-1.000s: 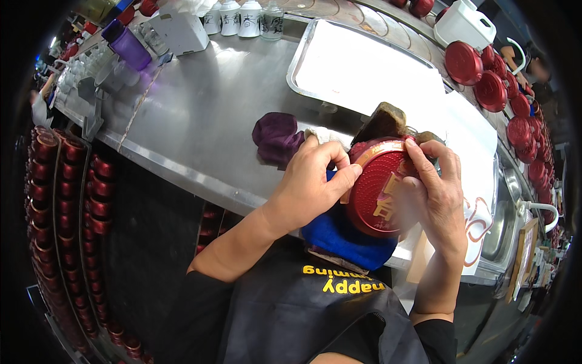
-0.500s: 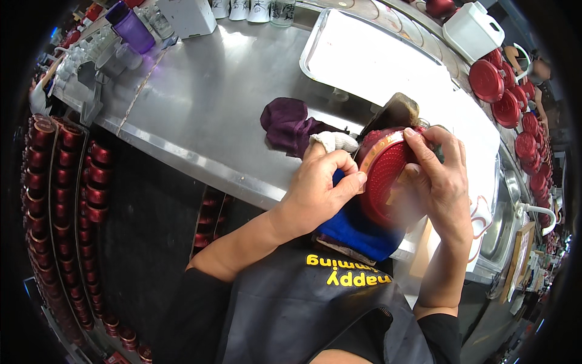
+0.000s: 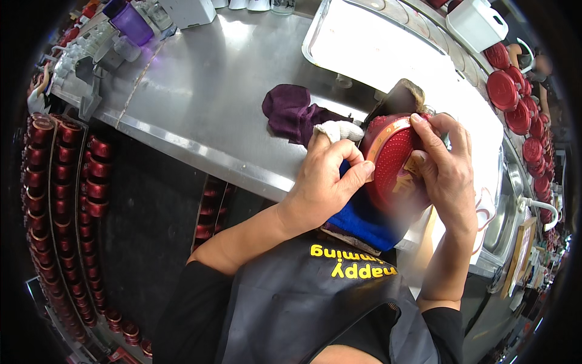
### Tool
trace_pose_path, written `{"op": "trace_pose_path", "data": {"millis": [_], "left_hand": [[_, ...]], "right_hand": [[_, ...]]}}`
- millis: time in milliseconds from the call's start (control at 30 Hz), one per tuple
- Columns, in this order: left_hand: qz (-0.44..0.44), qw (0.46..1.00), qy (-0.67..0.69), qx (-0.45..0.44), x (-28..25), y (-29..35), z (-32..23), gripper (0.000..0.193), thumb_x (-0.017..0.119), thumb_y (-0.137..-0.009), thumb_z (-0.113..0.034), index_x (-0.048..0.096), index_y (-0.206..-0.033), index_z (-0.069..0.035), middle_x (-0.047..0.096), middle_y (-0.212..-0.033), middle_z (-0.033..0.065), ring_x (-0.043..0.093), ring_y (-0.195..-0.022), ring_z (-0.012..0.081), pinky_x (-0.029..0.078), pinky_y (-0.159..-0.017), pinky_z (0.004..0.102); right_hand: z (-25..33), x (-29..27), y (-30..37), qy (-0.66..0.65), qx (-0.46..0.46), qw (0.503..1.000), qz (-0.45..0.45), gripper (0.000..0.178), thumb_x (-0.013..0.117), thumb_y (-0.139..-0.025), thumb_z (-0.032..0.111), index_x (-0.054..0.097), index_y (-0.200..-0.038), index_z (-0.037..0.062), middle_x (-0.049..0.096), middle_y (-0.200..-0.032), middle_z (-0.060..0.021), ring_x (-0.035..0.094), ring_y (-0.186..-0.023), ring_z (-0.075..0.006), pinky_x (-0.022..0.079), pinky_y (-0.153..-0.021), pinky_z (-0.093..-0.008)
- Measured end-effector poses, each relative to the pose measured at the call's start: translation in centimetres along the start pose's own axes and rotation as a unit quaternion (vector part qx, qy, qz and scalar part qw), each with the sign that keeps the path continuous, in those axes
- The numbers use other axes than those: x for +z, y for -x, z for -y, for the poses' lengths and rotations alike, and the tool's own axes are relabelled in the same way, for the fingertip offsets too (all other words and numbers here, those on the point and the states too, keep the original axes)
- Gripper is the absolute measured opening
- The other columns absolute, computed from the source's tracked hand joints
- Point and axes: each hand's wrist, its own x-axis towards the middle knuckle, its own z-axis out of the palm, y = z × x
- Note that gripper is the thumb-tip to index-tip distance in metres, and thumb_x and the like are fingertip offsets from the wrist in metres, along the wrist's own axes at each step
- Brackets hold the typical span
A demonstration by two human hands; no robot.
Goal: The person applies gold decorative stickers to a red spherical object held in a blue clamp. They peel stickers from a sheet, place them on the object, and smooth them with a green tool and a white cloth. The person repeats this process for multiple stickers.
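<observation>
A rounded dark-red vessel [image 3: 397,164] with a dimpled surface and gold markings lies tilted on a blue cloth [image 3: 357,224]. Along its edge curves a gold-orange decorative strip [image 3: 385,136]. My left hand [image 3: 333,173], thumb and forefinger pinched, holds the strip's near-left end; white fabric [image 3: 341,131] covers some of its fingertips. At the strip's far end, my right hand [image 3: 447,164] presses with its forefinger, while its thumb rests on the vessel's side. The vessel's lower right part looks blurred. Just behind it stands a worn brown block [image 3: 401,97].
A crumpled purple cloth [image 3: 291,115] lies on the steel worktop [image 3: 212,91], left of the vessel. Farther back is a large white tray [image 3: 376,45], with a white jug [image 3: 476,27] beyond. Red lids [image 3: 503,90] line the right; stacked red containers [image 3: 42,182] stand left. A sink [image 3: 506,224] sits at right.
The view has shifted a little. The vessel is turned slightly, showing more of its gold markings. Both hands keep their places at the two ends of the strip.
</observation>
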Motion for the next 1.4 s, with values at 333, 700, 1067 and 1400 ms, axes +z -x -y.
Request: {"op": "trace_pose_path", "data": {"millis": [333,700,1067,1400], "left_hand": [[-0.011,1.000,0.000,0.025,0.2,0.1,-0.1,0.021,0.074,-0.094,-0.018,0.063,-0.086,-0.002,0.058,-0.116,0.0215,0.053,-0.112,0.0365,0.041,-0.100,0.0445],[-0.024,0.996,-0.080,0.041,0.3,0.9,0.6,0.025,0.076,-0.092,-0.021,0.061,-0.099,-0.003,0.057,-0.113,0.0196,0.052,-0.109,0.0351,0.042,-0.096,0.0408],[0.045,0.920,-0.287,0.261,-1.5,-2.4,0.4,0.082,0.029,-0.104,-0.068,0.062,-0.139,-0.002,0.069,-0.132,0.0081,0.046,-0.126,0.0307,0.029,-0.110,0.0447],[0.185,0.857,-0.292,0.383,0.0,-10.8,-2.3,0.068,0.037,-0.106,-0.060,0.060,-0.144,-0.008,0.075,-0.082,0.0048,0.051,-0.125,0.0238,0.023,-0.111,0.0486]], "right_hand": [[0.1,0.0,0.1,0.004,0.007,1.000,0.004,0.049,0.074,-0.083,0.002,0.070,-0.130,0.0137,0.059,-0.123,-0.0130,0.059,-0.114,-0.0316,0.053,-0.095,-0.0424],[0.2,0.0,-0.1,-0.005,0.007,1.000,0.007,0.047,0.075,-0.085,0.004,0.070,-0.131,0.0128,0.058,-0.124,-0.0139,0.060,-0.113,-0.0323,0.053,-0.095,-0.0425],[-1.2,-1.7,2.4,-0.058,0.094,0.994,-0.016,0.047,0.069,-0.097,0.021,0.062,-0.140,0.0040,0.059,-0.123,-0.0170,0.061,-0.111,-0.0335,0.052,-0.094,-0.0429],[-2.9,0.0,7.1,-0.146,0.136,0.979,-0.048,0.049,0.067,-0.099,0.025,0.060,-0.142,0.0029,0.054,-0.126,-0.0172,0.055,-0.118,-0.0315,0.048,-0.100,-0.0417]]}}
